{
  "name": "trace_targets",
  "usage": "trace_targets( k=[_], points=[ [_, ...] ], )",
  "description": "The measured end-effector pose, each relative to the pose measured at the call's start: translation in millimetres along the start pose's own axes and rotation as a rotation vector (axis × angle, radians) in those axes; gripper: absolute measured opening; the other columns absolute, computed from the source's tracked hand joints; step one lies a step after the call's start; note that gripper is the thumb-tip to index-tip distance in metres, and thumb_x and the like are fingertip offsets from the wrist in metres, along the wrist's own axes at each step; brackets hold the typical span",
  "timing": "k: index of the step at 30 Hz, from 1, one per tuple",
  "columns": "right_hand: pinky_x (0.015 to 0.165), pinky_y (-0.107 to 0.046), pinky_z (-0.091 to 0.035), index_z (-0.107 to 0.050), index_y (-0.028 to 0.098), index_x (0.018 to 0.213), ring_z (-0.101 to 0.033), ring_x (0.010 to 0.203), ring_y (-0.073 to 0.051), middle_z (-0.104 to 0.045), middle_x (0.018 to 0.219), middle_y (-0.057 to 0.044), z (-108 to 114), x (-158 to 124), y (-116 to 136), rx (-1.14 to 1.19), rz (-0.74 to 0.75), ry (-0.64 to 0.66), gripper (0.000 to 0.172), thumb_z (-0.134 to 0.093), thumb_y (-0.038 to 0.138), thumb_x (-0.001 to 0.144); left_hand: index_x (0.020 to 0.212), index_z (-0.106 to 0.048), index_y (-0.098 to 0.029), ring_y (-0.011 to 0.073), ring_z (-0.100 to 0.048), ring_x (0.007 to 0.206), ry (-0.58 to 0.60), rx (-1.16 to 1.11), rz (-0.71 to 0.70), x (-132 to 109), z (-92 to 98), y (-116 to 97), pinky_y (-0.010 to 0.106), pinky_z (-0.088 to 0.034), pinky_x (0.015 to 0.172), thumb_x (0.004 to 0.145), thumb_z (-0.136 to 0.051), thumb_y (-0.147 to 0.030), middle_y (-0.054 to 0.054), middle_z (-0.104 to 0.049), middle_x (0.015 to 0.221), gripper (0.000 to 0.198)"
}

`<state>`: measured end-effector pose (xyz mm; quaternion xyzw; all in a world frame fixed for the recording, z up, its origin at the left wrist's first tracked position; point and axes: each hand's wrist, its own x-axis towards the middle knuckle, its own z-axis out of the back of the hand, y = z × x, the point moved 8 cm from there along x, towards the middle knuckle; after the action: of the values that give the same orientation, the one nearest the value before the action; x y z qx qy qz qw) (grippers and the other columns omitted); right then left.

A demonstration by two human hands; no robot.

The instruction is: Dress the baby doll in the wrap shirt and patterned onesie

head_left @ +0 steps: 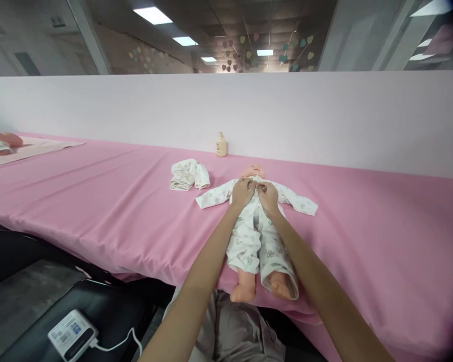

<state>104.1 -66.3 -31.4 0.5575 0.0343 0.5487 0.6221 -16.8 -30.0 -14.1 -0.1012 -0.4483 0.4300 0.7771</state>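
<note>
A baby doll (243, 285) lies on its back on a pink sheet, its feet toward me. It wears a white patterned top (302, 202) with the sleeves spread out and matching pants (244, 244). At the doll's chest, just below the chin, my left hand (243, 192) has its fingers closed on the front of the top. My right hand (268, 197) pinches the same front close beside it. The two sets of fingertips nearly meet. Exactly what lies between them is too small to make out.
Folded white patterned cloth (190, 174) sits left of the doll. A pump bottle (221, 145) stands by the white wall. Another doll (5, 141) lies at the far left of the pink sheet (109, 201). A white device (73, 334) with a cable rests on a black chair (113, 301).
</note>
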Motion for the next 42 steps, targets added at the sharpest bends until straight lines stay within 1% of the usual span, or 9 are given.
trace_targets(
  k=[4, 10, 13, 17, 21, 26, 32, 37, 42],
  points=[
    [0.072, -0.031, -0.044, -0.064, 0.018, 0.083, -0.056, 0.068, -0.017, -0.066, 0.084, -0.005, 3, -4, -3, 0.119, 0.023, -0.049, 0.017, -0.049, 0.025, 0.077, 0.094, -0.066, -0.019, 0.018, -0.058, 0.09, 0.011, 0.001, -0.064, -2, -1.0, -6, 0.029, -0.043, 0.084, 0.088, -0.053, -0.03, 0.006, -0.06, 0.094, 0.017],
    [0.064, -0.028, -0.045, -0.061, 0.018, 0.086, -0.054, 0.061, -0.014, -0.065, 0.08, -0.003, 5, -3, -5, 0.249, 0.013, -0.052, 0.017, -0.055, 0.028, 0.073, 0.089, -0.064, -0.019, 0.017, -0.057, 0.089, -0.01, -0.053, -0.102, -5, -0.4, -6, 0.028, -0.043, 0.082, 0.087, -0.052, -0.024, 0.004, -0.06, 0.091, 0.013],
    [0.063, -0.027, -0.044, -0.061, 0.018, 0.085, -0.053, 0.058, -0.013, -0.064, 0.075, -0.002, 4, -2, -5, 0.238, 0.021, -0.029, 0.018, -0.056, 0.027, 0.07, 0.089, -0.063, -0.018, 0.0167, -0.057, 0.091, 0.0, -0.08, -0.083, -6, -0.1, -4, 0.028, -0.043, 0.084, 0.085, -0.053, -0.017, 0.004, -0.061, 0.094, 0.011],
    [0.063, -0.027, -0.044, -0.063, 0.017, 0.084, -0.053, 0.058, -0.014, -0.066, 0.077, -0.003, 5, -1, -6, 0.18, 0.039, -0.043, 0.019, -0.056, 0.028, 0.07, 0.09, -0.063, -0.016, 0.0165, -0.057, 0.094, 0.018, -0.107, -0.087, -9, 1.3, -5, 0.027, -0.043, 0.087, 0.082, -0.055, -0.012, 0.005, -0.062, 0.097, 0.012],
    [0.064, -0.028, -0.045, -0.066, 0.017, 0.084, -0.054, 0.058, -0.014, -0.067, 0.077, -0.003, 4, -1, -7, 0.141, 0.062, -0.045, 0.02, -0.057, 0.029, 0.07, 0.091, -0.063, -0.014, 0.0165, -0.056, 0.095, 0.016, -0.104, -0.098, -9, -0.6, -3, 0.027, -0.042, 0.089, 0.084, -0.054, -0.014, 0.007, -0.062, 0.098, 0.011],
    [0.064, -0.029, -0.046, -0.067, 0.017, 0.082, -0.057, 0.058, -0.015, -0.067, 0.073, -0.003, 4, -2, -10, 0.149, 0.048, -0.057, 0.017, -0.06, 0.027, 0.069, 0.093, -0.062, -0.015, 0.0165, -0.056, 0.097, 0.046, -0.094, -0.076, -8, -6.9, 2, 0.028, -0.042, 0.091, 0.087, -0.052, -0.019, 0.006, -0.062, 0.099, 0.012],
    [0.064, -0.029, -0.047, -0.065, 0.017, 0.078, -0.058, 0.057, -0.015, -0.065, 0.07, -0.002, 2, -1, -9, 0.14, 0.051, -0.066, 0.013, -0.06, 0.025, 0.069, 0.092, -0.061, -0.017, 0.0166, -0.056, 0.097, 0.043, -0.081, -0.045, -11, -3.6, 2, 0.027, -0.043, 0.088, 0.088, -0.051, -0.02, 0.006, -0.059, 0.103, 0.011],
    [0.064, -0.029, -0.048, -0.063, 0.017, 0.079, -0.059, 0.059, -0.015, -0.064, 0.07, -0.002, 4, -2, -3, 0.13, 0.079, -0.088, 0.013, -0.058, 0.024, 0.069, 0.093, -0.059, -0.017, 0.016, -0.056, 0.091, -0.004, -0.029, -0.112, -14, 0.4, -5, 0.026, -0.044, 0.081, 0.09, -0.047, -0.02, 0.006, -0.058, 0.101, 0.012],
    [0.065, -0.03, -0.048, -0.061, 0.018, 0.078, -0.059, 0.059, -0.016, -0.064, 0.069, -0.002, 7, -5, 4, 0.103, 0.101, -0.103, 0.012, -0.056, 0.024, 0.069, 0.091, -0.057, -0.018, 0.0171, -0.055, 0.092, -0.059, 0.056, -0.18, -17, 7.0, -13, 0.027, -0.042, 0.084, 0.091, -0.046, -0.019, 0.005, -0.059, 0.099, 0.011]
  ],
)
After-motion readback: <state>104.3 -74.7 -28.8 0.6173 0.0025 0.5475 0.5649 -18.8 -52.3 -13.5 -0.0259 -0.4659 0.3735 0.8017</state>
